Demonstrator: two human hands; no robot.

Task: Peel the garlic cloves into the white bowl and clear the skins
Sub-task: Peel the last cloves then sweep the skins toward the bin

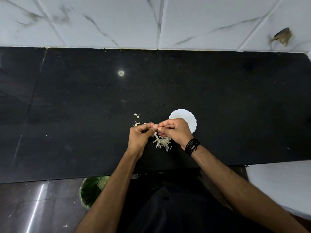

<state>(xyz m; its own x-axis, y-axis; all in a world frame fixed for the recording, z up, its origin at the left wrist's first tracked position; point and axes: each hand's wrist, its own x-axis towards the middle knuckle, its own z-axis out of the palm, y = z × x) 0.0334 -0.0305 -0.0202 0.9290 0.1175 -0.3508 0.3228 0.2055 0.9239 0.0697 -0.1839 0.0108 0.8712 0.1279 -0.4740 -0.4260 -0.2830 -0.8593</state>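
both the left hand (140, 134) and right hand (175, 129) pinch one garlic clove (156, 126) above the skins (162, 142), white bowl (191, 121) just behind the right hand.

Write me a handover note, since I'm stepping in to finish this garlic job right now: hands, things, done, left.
Left hand and right hand both pinch one small garlic clove above the black stone counter, mid-peel.
The white scallop-edged bowl sits just beyond the right hand; its contents cannot be seen.
Done: a pile of pale papery skins lies under the hands; a few loose bits lie beyond the left hand.
Left: finish this clove, drop it in the bowl, clear the skins. A green bin stands on the floor below the counter edge.
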